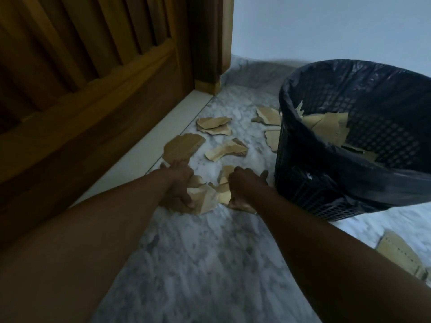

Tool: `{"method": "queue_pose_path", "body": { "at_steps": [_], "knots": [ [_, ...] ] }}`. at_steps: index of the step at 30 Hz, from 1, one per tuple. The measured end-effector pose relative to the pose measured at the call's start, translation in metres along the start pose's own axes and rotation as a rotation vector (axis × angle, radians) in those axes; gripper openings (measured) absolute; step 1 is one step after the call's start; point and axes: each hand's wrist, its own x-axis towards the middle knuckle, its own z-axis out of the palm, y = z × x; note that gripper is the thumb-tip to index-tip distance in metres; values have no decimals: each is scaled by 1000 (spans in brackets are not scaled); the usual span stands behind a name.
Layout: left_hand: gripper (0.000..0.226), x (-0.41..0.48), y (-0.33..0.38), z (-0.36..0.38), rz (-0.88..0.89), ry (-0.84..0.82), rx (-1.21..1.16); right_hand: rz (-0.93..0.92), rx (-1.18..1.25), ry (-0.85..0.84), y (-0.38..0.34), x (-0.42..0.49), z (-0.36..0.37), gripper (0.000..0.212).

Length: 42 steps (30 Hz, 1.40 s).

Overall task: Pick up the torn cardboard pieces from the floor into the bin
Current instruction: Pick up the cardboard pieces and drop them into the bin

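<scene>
Several torn brown cardboard pieces lie on the marble floor (198, 264). My left hand (179, 185) grips a crumpled cardboard piece (205, 199) low on the floor. My right hand (242, 185) closes on another cardboard scrap (225, 195) just beside it. Farther off lie a large flat piece (183, 146), a curled piece (227, 150) and a stacked pair (213, 125). The black mesh bin (310, 190) with a dark liner stands to the right and holds cardboard pieces (326, 129).
A wooden slatted door (88, 73) and its pale threshold strip (168, 134) run along the left. A white wall (326, 26) is behind the bin. More scraps (269, 115) lie against the bin's left side. A perforated cardboard strip (398, 255) lies at lower right.
</scene>
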Motion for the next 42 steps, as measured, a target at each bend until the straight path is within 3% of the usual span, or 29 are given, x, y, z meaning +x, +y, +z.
{"method": "queue_pose_path", "body": {
  "at_steps": [2,7,12,15,18,20,24,26,29,31,33,35,38,42],
  "knots": [
    [90,-2,0,-1,-4,86,-40,-58,-68,97,-4,-7,-2,23],
    [102,-2,-2,5,-18,131,-203,-45,-77,-8,-9,-8,-19,36],
    [147,9,-5,5,-39,156,-220,15,89,128,-10,-7,-18,69],
    [159,15,-8,2,-112,134,-238,7,109,216,-11,3,-23,88],
    [145,17,-15,6,-168,127,-205,-7,106,189,-13,17,-34,105],
    [131,18,-18,8,-180,150,-195,-11,74,132,-15,31,-44,128],
    [131,27,-16,3,-171,126,-225,-58,-27,-126,-14,63,-62,149],
    [130,27,-14,1,-186,107,-225,-65,-58,-195,-13,69,-66,149],
    [139,25,-15,4,-189,106,-274,-16,-52,-162,-13,70,-64,139],
    [148,23,-18,6,-210,70,-302,35,21,-108,-12,70,-58,99],
    [136,21,-16,4,-229,64,-308,73,61,-10,-12,67,-52,58],
    [118,18,-13,1,-234,76,-300,120,16,70,-14,59,-51,42],
    [108,16,-10,3,-192,123,-301,195,-63,44,-9,53,-48,45],
    [79,27,-18,-14,-130,267,-340,219,198,-97,14,62,-32,56]
  ]
}}
